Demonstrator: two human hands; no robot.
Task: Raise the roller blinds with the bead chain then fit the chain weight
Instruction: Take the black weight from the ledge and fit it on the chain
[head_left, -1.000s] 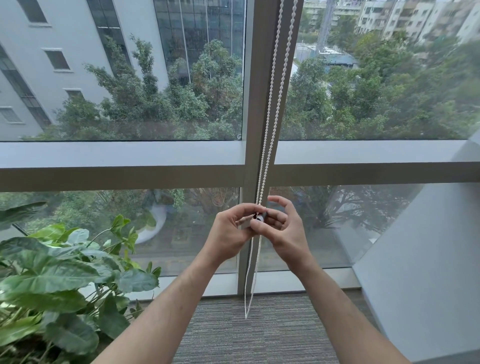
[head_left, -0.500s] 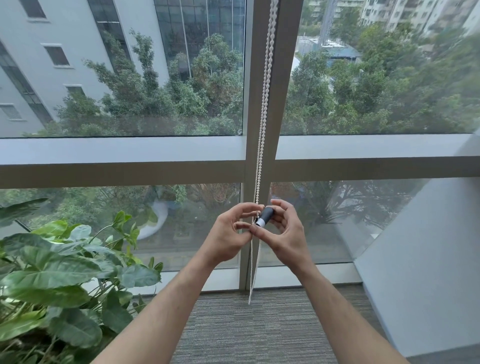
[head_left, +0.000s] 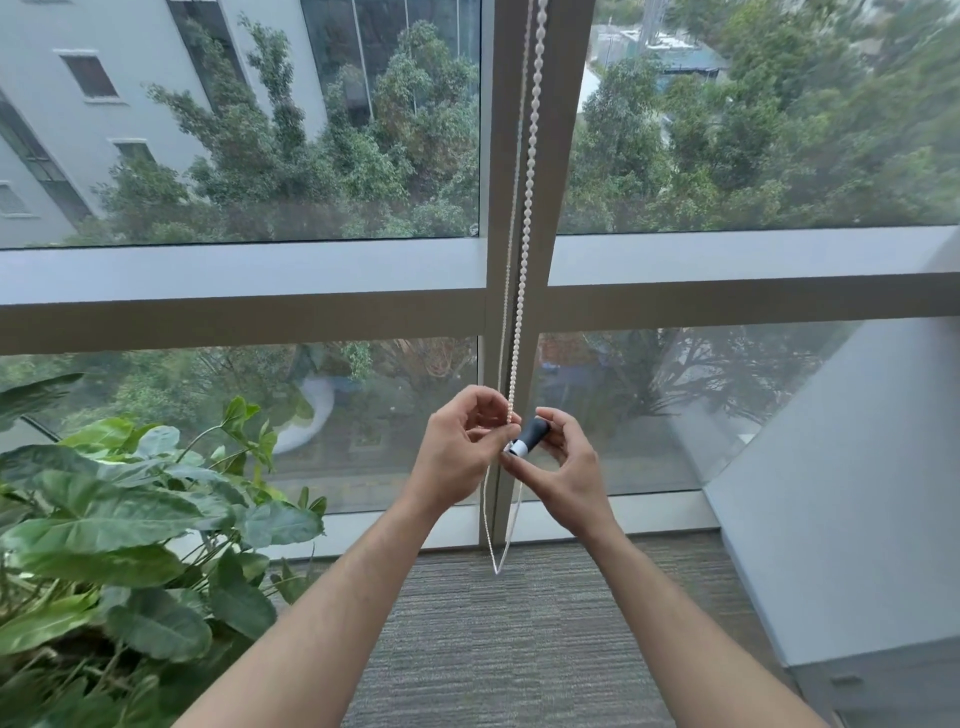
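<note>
While L hand (head_left: 457, 457) pinches bead chain (head_left: 525, 234) | R hand (head_left: 563, 475) grips chain weight (head_left: 530, 437) | touching

Two hands are seen, left hand (head_left: 457, 457) and right hand (head_left: 563, 467); one bead chain (head_left: 524, 260) is counted; one chain weight (head_left: 529, 437); one potted plant (head_left: 130, 519) at eight o'clock.

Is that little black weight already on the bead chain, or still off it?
Still off, it seems. The right hand holds the chain weight tilted beside the bead chain, which the left hand pinches; the loop hangs bare below.
</note>
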